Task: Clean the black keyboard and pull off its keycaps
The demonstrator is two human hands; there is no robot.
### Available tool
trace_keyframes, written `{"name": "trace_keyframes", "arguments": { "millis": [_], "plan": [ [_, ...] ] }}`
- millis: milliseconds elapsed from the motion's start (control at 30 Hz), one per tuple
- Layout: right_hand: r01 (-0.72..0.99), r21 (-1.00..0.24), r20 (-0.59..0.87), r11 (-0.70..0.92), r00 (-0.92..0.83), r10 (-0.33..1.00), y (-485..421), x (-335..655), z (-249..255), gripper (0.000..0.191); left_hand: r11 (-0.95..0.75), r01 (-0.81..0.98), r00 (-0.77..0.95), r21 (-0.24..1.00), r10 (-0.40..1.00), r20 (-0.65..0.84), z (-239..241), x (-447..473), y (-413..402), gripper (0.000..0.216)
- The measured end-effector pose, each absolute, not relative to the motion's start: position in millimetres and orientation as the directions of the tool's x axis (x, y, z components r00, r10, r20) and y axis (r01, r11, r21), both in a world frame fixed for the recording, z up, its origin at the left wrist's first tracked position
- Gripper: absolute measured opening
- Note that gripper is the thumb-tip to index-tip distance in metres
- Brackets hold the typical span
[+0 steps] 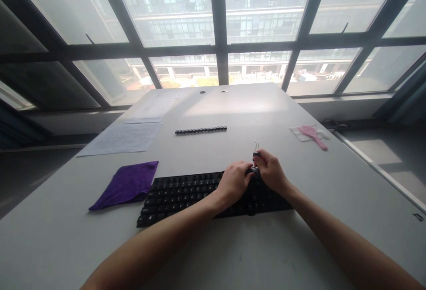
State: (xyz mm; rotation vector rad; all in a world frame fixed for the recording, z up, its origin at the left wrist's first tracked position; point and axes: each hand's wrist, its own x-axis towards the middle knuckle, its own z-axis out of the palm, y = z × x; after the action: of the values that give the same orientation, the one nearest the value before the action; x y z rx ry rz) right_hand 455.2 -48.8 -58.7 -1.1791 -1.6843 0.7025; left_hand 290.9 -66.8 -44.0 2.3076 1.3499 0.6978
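Observation:
A black keyboard [179, 194] lies on the grey table [233, 108] in front of me. Both my hands meet above its upper right part. My right hand [271, 172] is closed around a small black tool with two thin wire prongs [257, 148] sticking up, probably a keycap puller. My left hand [234, 182] is curled right beside it, fingertips pinched at the tool's lower end, where a small dark piece shows that I cannot make out. A row of black keycaps [201, 130] lies in a line farther back on the table.
A purple cloth [128, 183] lies left of the keyboard. White paper sheets [123, 138] are at the back left. A pink brush [312, 135] rests on a clear packet at the right. Large windows stand behind the table's far edge.

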Motion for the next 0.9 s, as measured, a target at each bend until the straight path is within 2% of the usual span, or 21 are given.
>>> {"name": "trace_keyframes", "arguments": {
  "millis": [100,333,533,667,767,900],
  "plan": [
    [0.391,-0.840,0.368,0.376,-0.099,0.925,-49,456,-61,0.022,-0.453,0.664,0.397,0.595,0.888,0.232,-48,290,-65,0.020],
    [0.423,-0.828,0.349,0.369,-0.127,0.928,-44,455,-63,0.024,-0.467,0.637,0.399,0.613,0.881,0.256,-52,289,-64,0.020],
    [0.453,-0.789,0.370,0.416,-0.190,0.909,-51,454,-60,0.026,-0.466,0.702,0.413,0.539,0.882,0.226,-48,292,-61,0.011],
    [0.498,-0.732,0.409,0.465,-0.225,0.884,-56,456,-60,0.026,-0.455,0.756,0.416,0.470,0.889,0.191,-45,296,-59,0.021],
    [0.524,-0.706,0.428,0.476,-0.219,0.877,-57,458,-60,0.025,-0.462,0.753,0.421,0.469,0.886,0.196,-46,297,-58,0.025],
    [0.516,-0.712,0.455,0.477,-0.179,0.872,-59,458,-61,0.024,-0.481,0.732,0.426,0.482,0.876,0.226,-48,296,-57,0.017]
  ]
}}
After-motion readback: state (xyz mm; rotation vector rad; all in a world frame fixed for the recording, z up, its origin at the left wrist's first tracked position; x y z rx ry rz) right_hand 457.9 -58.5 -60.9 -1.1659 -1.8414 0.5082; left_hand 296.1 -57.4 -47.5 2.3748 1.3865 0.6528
